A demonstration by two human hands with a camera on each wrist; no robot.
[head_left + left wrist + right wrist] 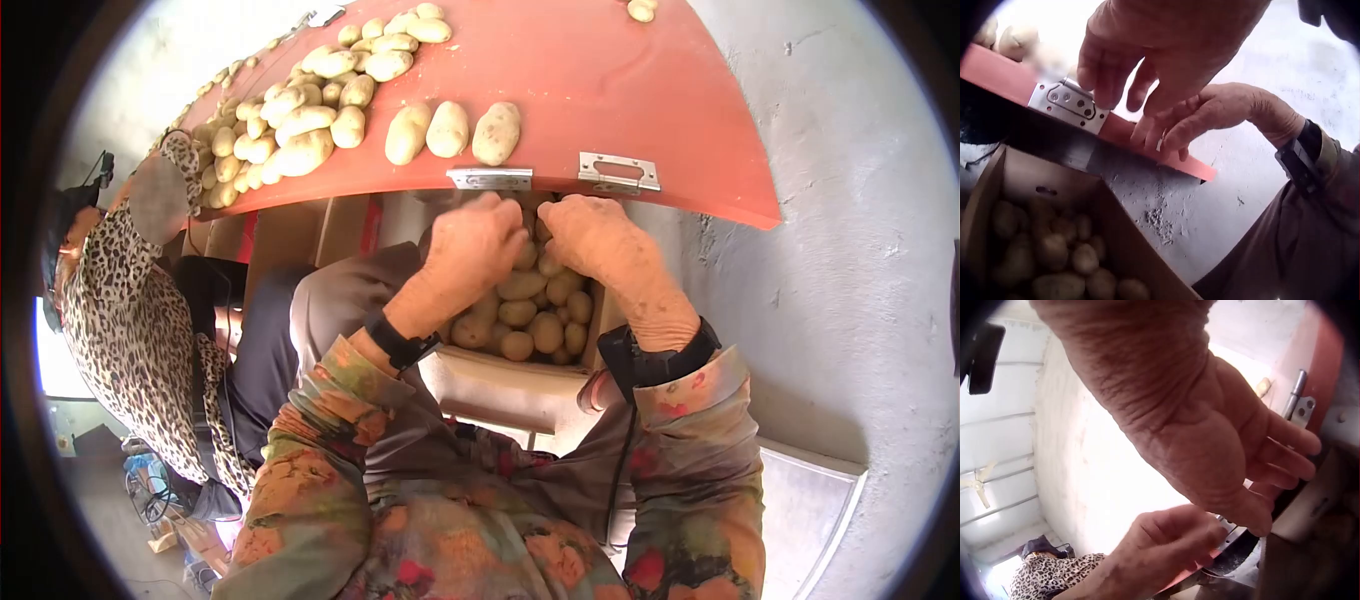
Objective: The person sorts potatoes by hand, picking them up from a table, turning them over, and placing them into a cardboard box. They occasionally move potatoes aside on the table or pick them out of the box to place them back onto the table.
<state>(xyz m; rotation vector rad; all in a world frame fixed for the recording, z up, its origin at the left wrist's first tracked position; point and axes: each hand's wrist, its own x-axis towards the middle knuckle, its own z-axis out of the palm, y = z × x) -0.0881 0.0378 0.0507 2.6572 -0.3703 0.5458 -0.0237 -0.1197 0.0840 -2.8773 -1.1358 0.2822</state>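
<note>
My left hand (476, 240) is just below the front edge of the red table (600, 90), its fingers loosely bent and nothing held in them. Close to its right, my right hand (602, 240) hangs with relaxed fingers, also without a thing in its grasp. In the left wrist view the fingers of both hands overlap the red edge beside a metal hinge (1067, 103). Under the hands stands a cardboard box (1054, 172) of potatoes (545, 332), partly hidden by them in the head view. Three potatoes (447, 130) lie in a row near the edge.
A large heap of potatoes (305, 120) covers the table's left part. Another hinge (618, 172) sits on the front edge at right. A person in a leopard-print top (130, 310) is at the left. A grey wall (830, 200) borders the right side.
</note>
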